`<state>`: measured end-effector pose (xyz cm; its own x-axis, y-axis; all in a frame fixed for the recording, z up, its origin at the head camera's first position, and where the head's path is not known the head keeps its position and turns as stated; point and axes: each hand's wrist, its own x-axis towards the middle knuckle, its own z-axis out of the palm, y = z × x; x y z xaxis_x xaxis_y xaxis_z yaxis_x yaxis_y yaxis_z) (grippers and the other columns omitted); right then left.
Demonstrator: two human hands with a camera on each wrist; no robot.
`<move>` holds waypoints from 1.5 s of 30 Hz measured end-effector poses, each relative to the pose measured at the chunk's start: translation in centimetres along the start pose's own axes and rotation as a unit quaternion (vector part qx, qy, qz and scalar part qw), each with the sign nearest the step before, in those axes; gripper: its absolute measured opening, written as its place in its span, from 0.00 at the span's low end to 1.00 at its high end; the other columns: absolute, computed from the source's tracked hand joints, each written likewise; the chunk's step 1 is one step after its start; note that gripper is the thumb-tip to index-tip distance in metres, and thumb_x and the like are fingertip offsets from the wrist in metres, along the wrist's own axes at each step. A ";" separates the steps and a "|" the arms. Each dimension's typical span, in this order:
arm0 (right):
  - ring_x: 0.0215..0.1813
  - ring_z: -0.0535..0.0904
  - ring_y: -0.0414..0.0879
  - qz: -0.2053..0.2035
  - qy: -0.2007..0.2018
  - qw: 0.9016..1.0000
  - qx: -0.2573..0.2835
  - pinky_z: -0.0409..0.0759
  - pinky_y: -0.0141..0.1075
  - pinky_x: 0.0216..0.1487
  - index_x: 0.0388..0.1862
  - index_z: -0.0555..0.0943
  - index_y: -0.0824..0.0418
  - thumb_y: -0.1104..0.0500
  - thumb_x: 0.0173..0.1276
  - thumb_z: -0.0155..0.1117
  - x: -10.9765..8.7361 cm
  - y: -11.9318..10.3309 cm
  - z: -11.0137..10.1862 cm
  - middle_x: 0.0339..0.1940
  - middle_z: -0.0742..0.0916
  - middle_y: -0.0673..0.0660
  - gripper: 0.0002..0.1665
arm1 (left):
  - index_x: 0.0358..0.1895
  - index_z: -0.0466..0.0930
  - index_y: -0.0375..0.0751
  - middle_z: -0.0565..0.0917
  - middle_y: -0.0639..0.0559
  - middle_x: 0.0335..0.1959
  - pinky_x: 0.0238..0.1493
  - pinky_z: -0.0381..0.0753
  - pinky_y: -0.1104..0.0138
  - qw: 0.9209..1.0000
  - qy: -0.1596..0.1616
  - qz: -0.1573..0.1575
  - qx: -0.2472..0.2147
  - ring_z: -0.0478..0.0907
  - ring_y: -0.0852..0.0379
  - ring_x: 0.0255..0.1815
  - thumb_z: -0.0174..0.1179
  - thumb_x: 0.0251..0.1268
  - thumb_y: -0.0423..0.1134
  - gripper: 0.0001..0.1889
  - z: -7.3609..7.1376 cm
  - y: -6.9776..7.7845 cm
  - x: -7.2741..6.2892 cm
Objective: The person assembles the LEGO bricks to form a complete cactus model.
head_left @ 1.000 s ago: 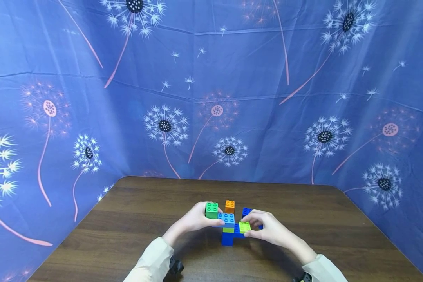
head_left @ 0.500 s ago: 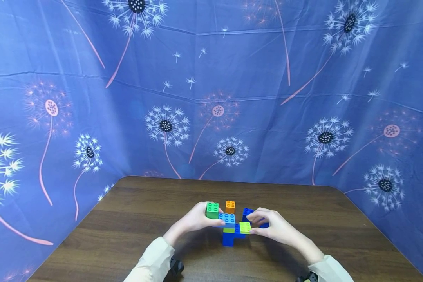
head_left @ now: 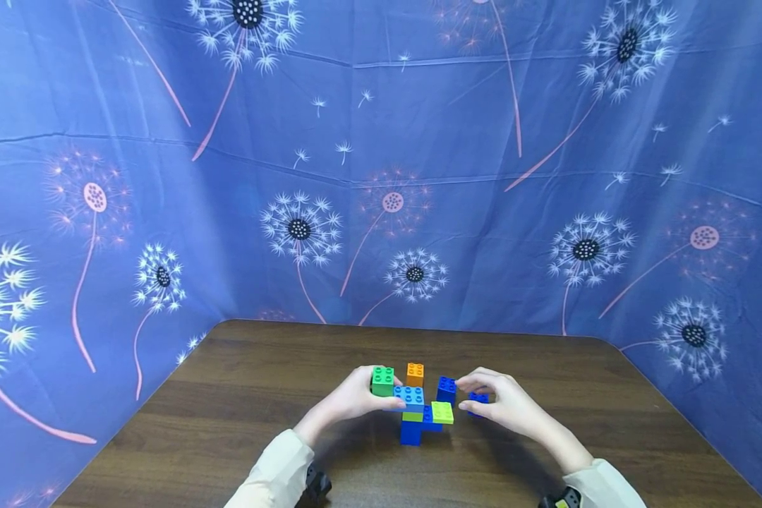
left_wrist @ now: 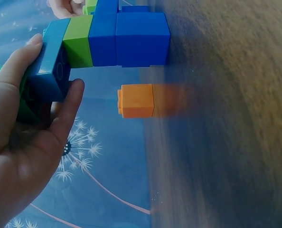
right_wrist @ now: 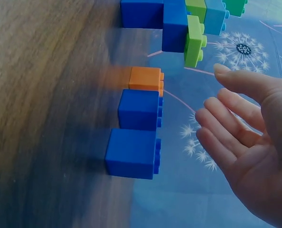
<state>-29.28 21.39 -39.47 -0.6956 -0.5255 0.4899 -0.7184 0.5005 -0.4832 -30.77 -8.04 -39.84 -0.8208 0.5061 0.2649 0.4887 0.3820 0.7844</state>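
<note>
My left hand (head_left: 352,395) pinches the light blue brick (head_left: 409,399) near the top of a toy-brick build, thumb on one side and fingers on the other. A green brick (head_left: 383,381) sits on that brick's left end, close against the hand. Below come a lime brick (left_wrist: 78,42), then a long blue brick (left_wrist: 103,38) and a blue base brick (head_left: 410,433). On the long brick's right end lies a thin lime brick (right_wrist: 193,42). My right hand (head_left: 504,403) is apart from it to the right, fingers bent loosely and holding nothing, as the right wrist view shows.
An orange brick (head_left: 415,374) stands on the wooden table (head_left: 279,367) behind the build. Two loose blue bricks stand to the right, one blue brick (head_left: 446,389) nearer the build, the other blue brick (right_wrist: 131,153) partly behind my right hand. A patterned blue cloth (head_left: 482,282) hangs behind.
My right hand has let go of the thin lime brick and moved away to the right, uncovering the loose blue bricks. The left hand keeps its hold on the light blue brick.
</note>
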 end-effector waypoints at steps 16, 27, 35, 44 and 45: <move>0.46 0.81 0.52 0.063 -0.001 0.997 -0.043 0.79 0.45 0.49 0.46 0.81 0.64 0.57 0.57 0.70 -0.4 1.4 -0.1 0.43 0.85 0.56 0.20 | 0.41 0.81 0.38 0.83 0.54 0.29 0.28 0.74 0.72 1.000 -0.007 0.008 0.008 0.72 0.66 0.24 0.69 0.52 0.43 0.16 0.1 -0.2 0.6; 0.46 0.82 0.55 0.070 0.030 0.996 -0.045 0.79 0.44 0.49 0.46 0.81 0.66 0.58 0.55 0.72 -0.6 2.7 0.1 0.43 0.84 0.57 0.20 | 0.41 0.81 0.38 0.83 0.52 0.30 0.29 0.74 0.72 1.000 -0.007 0.006 0.005 0.73 0.65 0.26 0.70 0.52 0.42 0.16 0.1 0.0 0.5; 0.47 0.82 0.57 0.094 0.028 0.994 -0.046 0.78 0.46 0.49 0.46 0.80 0.67 0.58 0.54 0.72 -0.7 3.5 0.3 0.43 0.84 0.59 0.22 | 0.41 0.82 0.39 0.84 0.52 0.31 0.30 0.75 0.72 1.000 -0.004 -0.003 -0.004 0.74 0.64 0.27 0.70 0.52 0.42 0.15 0.2 0.0 0.4; 0.46 0.81 0.58 0.111 0.015 0.992 -0.052 0.79 0.47 0.48 0.47 0.79 0.71 0.60 0.53 0.72 -0.7 4.1 0.6 0.42 0.83 0.59 0.24 | 0.42 0.82 0.40 0.84 0.53 0.32 0.29 0.75 0.72 1.000 -0.006 -0.005 -0.008 0.74 0.65 0.27 0.70 0.52 0.42 0.16 0.1 -0.1 0.4; 0.46 0.81 0.58 0.115 0.013 0.992 -0.054 0.79 0.47 0.48 0.47 0.79 0.71 0.60 0.53 0.72 -0.7 4.1 0.7 0.42 0.83 0.58 0.24 | 0.42 0.82 0.40 0.84 0.53 0.32 0.29 0.75 0.72 1.000 -0.007 -0.005 -0.006 0.74 0.65 0.27 0.70 0.52 0.43 0.16 0.1 -0.1 0.4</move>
<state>-31.74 23.38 -42.30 -0.8403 -0.3719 0.3944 -0.5363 0.6762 -0.5051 -31.15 -7.80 -39.85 -0.8218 0.5129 0.2483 0.4761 0.3785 0.7938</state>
